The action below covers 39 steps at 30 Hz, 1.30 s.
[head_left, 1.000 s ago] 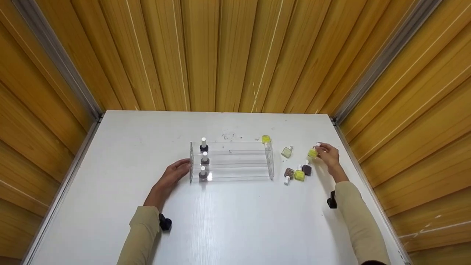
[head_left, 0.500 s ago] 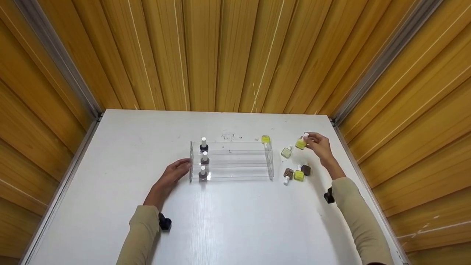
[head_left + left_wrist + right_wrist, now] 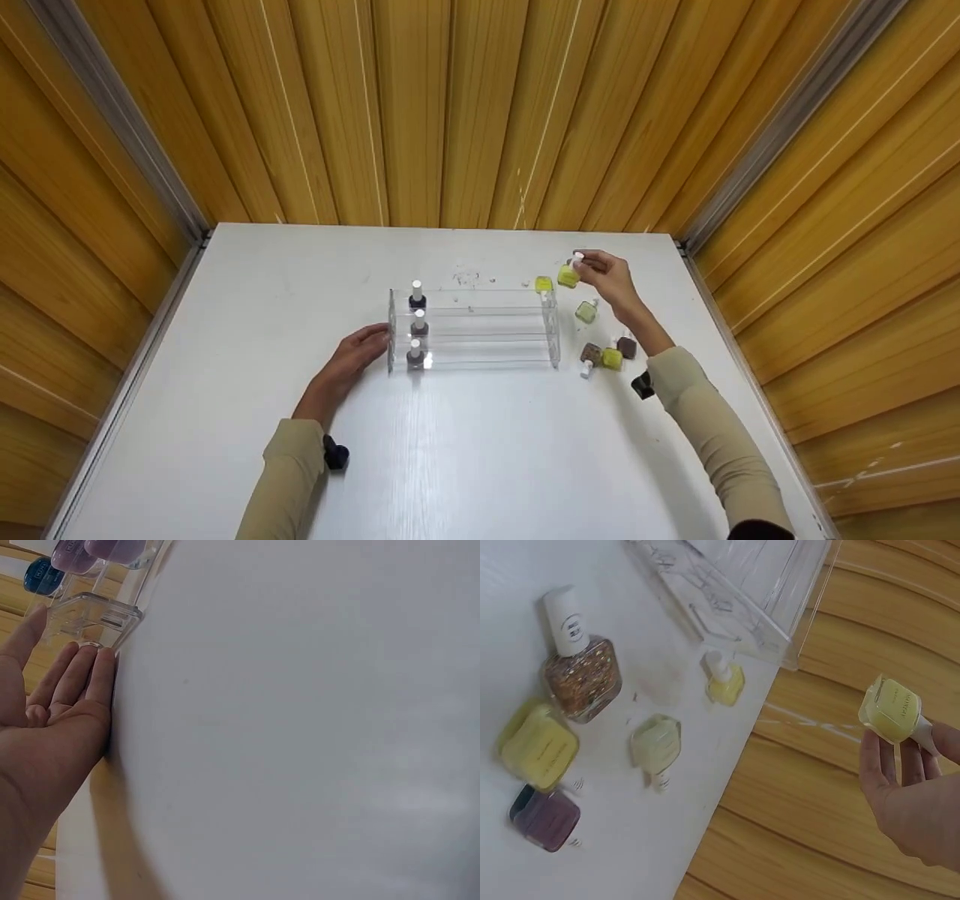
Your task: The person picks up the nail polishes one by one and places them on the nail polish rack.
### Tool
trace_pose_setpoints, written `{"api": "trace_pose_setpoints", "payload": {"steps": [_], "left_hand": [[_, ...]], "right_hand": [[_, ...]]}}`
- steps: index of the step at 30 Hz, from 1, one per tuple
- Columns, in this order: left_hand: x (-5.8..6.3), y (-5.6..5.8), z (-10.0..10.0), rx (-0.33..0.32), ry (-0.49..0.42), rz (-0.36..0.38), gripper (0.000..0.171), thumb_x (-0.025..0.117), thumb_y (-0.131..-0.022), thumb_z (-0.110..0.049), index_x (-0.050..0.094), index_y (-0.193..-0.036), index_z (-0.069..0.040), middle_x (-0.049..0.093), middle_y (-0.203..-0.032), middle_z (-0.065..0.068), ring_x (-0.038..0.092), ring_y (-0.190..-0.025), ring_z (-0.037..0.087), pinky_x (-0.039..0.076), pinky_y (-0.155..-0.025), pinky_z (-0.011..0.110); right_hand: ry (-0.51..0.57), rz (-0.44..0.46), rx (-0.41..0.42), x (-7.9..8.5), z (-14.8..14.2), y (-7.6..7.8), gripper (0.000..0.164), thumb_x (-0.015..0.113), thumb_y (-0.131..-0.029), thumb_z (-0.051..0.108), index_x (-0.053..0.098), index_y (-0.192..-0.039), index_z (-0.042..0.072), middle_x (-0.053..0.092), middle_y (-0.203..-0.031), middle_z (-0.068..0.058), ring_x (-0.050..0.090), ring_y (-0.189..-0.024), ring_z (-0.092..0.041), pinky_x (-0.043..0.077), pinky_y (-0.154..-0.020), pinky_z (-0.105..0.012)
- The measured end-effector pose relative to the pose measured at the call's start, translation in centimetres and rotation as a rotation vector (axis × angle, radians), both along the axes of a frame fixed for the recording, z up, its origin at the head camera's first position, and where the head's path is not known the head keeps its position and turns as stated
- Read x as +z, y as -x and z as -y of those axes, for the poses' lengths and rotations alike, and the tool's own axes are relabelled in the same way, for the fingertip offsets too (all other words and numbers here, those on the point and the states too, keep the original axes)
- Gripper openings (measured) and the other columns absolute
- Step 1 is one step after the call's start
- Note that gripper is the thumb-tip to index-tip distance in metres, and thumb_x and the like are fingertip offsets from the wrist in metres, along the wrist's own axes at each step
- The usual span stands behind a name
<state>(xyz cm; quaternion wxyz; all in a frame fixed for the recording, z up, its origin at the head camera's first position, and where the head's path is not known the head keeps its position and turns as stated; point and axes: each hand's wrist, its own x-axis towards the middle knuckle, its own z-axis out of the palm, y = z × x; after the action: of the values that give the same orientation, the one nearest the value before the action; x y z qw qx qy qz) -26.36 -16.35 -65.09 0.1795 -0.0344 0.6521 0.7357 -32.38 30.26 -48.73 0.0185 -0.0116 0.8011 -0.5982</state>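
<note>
A yellow nail polish bottle (image 3: pixel 568 276) hangs above the table by the rack's back right corner. My right hand (image 3: pixel 611 283) pinches it by its white cap, glass end outward, as the right wrist view also shows. My left hand (image 3: pixel 361 349) touches the left end of the clear tiered rack (image 3: pixel 551 346); in the left wrist view its fingers (image 3: pixel 99 686) lie nearly straight against the end panel. Three dark nail polish bottles with white caps stand at the rack's left end, one per tier: back (image 3: pixel 417 302), middle (image 3: pixel 419 328), front (image 3: pixel 415 360).
Another yellow bottle (image 3: pixel 544 284) lies at the rack's back right corner. Right of the rack lie a pale green bottle (image 3: pixel 586 312), a glitter bottle (image 3: pixel 591 354), a yellow one (image 3: pixel 612 359) and a dark purple one (image 3: pixel 627 347). Wood-patterned walls (image 3: pixel 480 112) enclose the white table (image 3: pixel 465 450).
My right hand has carried the yellow nail polish bottle leftward and toward the back, from the table's right side to near the rack's back right corner. The left hand stays at the rack.
</note>
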Motion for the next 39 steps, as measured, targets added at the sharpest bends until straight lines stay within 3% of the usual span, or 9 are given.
{"api": "trace_pose_setpoints", "payload": {"steps": [4, 8, 14, 19, 25, 30, 39], "left_hand": [[0.0, 0.2, -0.2, 0.003, -0.004, -0.020, 0.054, 0.064, -0.102, -0.022, 0.048, -0.150, -0.003, 0.047, -0.157, 0.019, 0.038, -0.150, 0.031, 0.028, -0.127, 0.043], [-0.2, 0.1, -0.2, -0.001, 0.008, -0.024, 0.055, 0.064, -0.102, -0.023, 0.047, -0.150, -0.002, 0.047, -0.157, 0.019, 0.038, -0.150, 0.031, 0.028, -0.127, 0.043], [-0.2, 0.0, 0.0, 0.001, 0.020, -0.009, 0.056, 0.066, -0.101, -0.026, 0.048, -0.150, -0.005, 0.048, -0.156, 0.017, 0.040, -0.148, 0.030, 0.028, -0.126, 0.043], [-0.2, 0.1, 0.0, 0.006, 0.012, -0.008, 0.057, 0.067, -0.101, -0.027, 0.048, -0.150, -0.004, 0.047, -0.157, 0.017, 0.039, -0.149, 0.029, 0.029, -0.126, 0.041], [-0.3, -0.1, -0.2, 0.014, 0.005, -0.012, 0.055, 0.065, -0.102, -0.024, 0.048, -0.150, -0.004, 0.049, -0.156, 0.018, 0.042, -0.147, 0.029, 0.030, -0.125, 0.042], [-0.3, -0.1, -0.2, 0.015, 0.011, -0.011, 0.053, 0.065, -0.102, -0.022, 0.049, -0.149, -0.004, 0.050, -0.155, 0.018, 0.041, -0.148, 0.030, 0.029, -0.126, 0.043], [-0.4, -0.1, -0.1, 0.008, 0.012, -0.026, 0.055, 0.066, -0.101, -0.027, 0.050, -0.149, -0.006, 0.052, -0.154, 0.016, 0.043, -0.147, 0.030, 0.029, -0.127, 0.043]], "right_hand": [[-0.034, -0.008, 0.059, 0.2, 2.0, 0.3, 0.041, 0.062, -0.102, 0.011, 0.057, -0.138, -0.008, 0.068, -0.124, -0.018, 0.067, -0.102, -0.008, 0.059, -0.096, -0.026], [-0.099, -0.058, 0.138, 0.6, 4.3, 0.8, 0.040, 0.064, -0.102, 0.012, 0.059, -0.136, -0.008, 0.065, -0.129, -0.028, 0.069, -0.104, -0.011, 0.059, -0.090, -0.020], [-0.140, -0.101, 0.184, 0.9, 7.2, 1.3, 0.036, 0.067, -0.100, 0.014, 0.064, -0.131, -0.004, 0.069, -0.125, -0.025, 0.069, -0.099, -0.007, 0.060, -0.092, -0.029], [-0.151, -0.103, 0.208, 0.1, 9.0, 1.5, 0.033, 0.068, -0.099, 0.012, 0.066, -0.128, -0.004, 0.071, -0.122, -0.024, 0.070, -0.102, -0.013, 0.058, -0.087, -0.020], [-0.175, -0.110, 0.248, -2.1, 10.3, 1.7, 0.033, 0.068, -0.099, 0.012, 0.066, -0.127, -0.006, 0.072, -0.119, -0.024, 0.070, -0.110, -0.030, 0.057, -0.084, -0.019], [-0.206, -0.122, 0.276, -4.3, 11.0, 2.0, 0.029, 0.071, -0.097, 0.012, 0.070, -0.123, -0.002, 0.075, -0.114, -0.019, 0.073, -0.106, -0.026, 0.059, -0.085, -0.025], [-0.206, -0.121, 0.324, -6.1, 12.2, 1.9, 0.028, 0.069, -0.098, 0.009, 0.068, -0.123, -0.004, 0.074, -0.115, -0.022, 0.071, -0.110, -0.032, 0.060, -0.091, -0.033]]}}
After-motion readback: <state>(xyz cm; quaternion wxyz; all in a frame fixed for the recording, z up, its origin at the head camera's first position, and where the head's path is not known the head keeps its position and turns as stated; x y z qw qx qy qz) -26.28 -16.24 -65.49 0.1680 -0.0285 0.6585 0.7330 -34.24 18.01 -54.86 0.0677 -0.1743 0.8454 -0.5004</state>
